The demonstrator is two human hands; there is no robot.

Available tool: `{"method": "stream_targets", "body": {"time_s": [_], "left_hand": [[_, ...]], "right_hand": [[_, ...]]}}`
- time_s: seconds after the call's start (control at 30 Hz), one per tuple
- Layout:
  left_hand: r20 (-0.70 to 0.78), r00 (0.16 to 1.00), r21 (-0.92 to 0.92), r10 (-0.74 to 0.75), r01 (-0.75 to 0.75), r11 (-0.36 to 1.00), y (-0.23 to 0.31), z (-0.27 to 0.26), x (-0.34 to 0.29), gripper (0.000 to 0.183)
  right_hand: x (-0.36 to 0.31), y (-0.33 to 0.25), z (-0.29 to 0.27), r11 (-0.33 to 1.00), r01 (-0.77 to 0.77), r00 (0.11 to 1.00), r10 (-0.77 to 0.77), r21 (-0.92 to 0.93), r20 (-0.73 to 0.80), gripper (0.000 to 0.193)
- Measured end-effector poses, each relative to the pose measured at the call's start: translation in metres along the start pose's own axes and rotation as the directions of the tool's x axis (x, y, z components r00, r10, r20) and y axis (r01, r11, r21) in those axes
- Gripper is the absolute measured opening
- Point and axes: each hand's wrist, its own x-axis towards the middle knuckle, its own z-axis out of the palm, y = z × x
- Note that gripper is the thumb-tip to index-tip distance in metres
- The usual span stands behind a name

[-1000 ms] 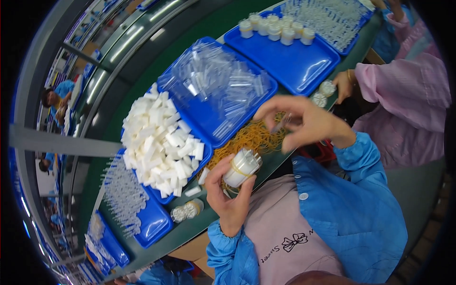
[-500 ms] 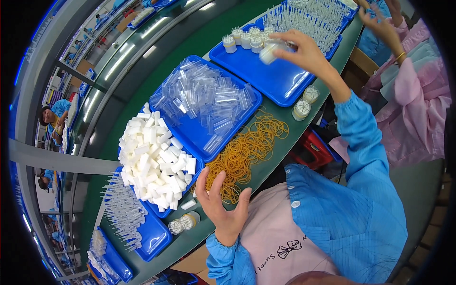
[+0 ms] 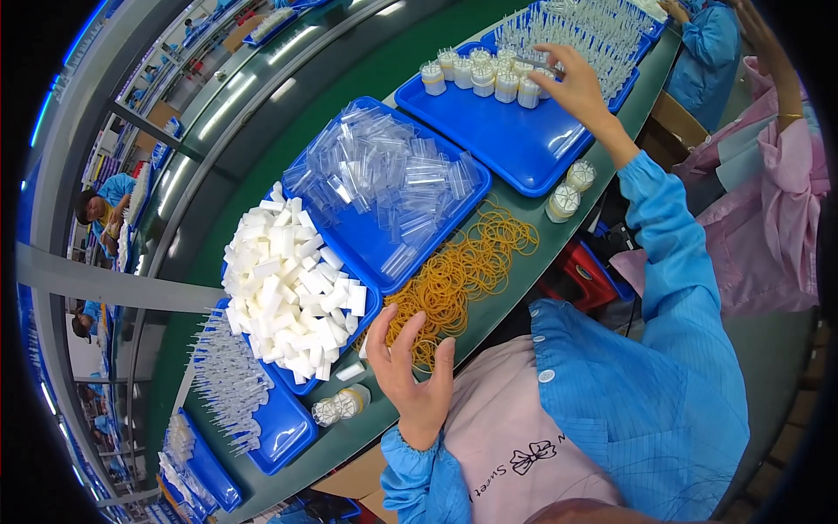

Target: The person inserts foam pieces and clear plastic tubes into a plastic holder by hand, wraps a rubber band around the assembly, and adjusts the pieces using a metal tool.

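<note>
Since half a second ago the right hand has slid further along the row of banded bundles at the far edge of the blue tray, and now rests at the row's right end with its fingers loosely curled over the last bundle; whether they grip it I cannot tell. The left hand has hardly shifted: it hovers at the near edge of the green bench, fingers spread wide and holding nothing, fingertips just over the heap of yellow rubber bands. Two more banded bundles stand on the bench just beside the tray's near corner, and another one lies near the left hand. Further left, a tray holds clear plastic pieces, and the next carries a pile of white foam blocks. Beyond that lie thin clear tubes.
</note>
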Motion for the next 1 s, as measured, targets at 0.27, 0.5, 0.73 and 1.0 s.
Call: {"method": "stream_targets", "body": {"time_s": [0.27, 0.5, 0.73, 1.0], "left_hand": [[0.021, 1.000, 0.001, 0.002, -0.002, 1.000, 0.003, 0.002, 0.005, 0.040], [0.053, 0.998, -0.018, -0.013, 0.014, 1.000, 0.006, 0.000, 0.004, 0.039], [0.049, 0.999, 0.032, 0.002, -0.004, 0.999, 0.007, 0.003, 0.004, 0.035], [0.039, 0.999, 0.030, -0.013, 0.011, 0.999, 0.008, 0.002, 0.003, 0.033]], "right_hand": [[-0.076, -0.012, -0.081, 0.777, -0.311, 0.949, 0.220, 0.547, 0.226, 0.025], [-0.114, -0.002, -0.109, 0.675, -0.535, 0.796, 0.201, 0.508, 0.572, 0.050], [-0.125, -0.002, -0.087, 0.862, -0.272, 0.856, 0.013, 0.428, 0.518, 0.063], [-0.120, -0.013, -0.096, 0.850, -0.345, 0.896, 0.173, 0.398, 0.408, 0.042]]}}
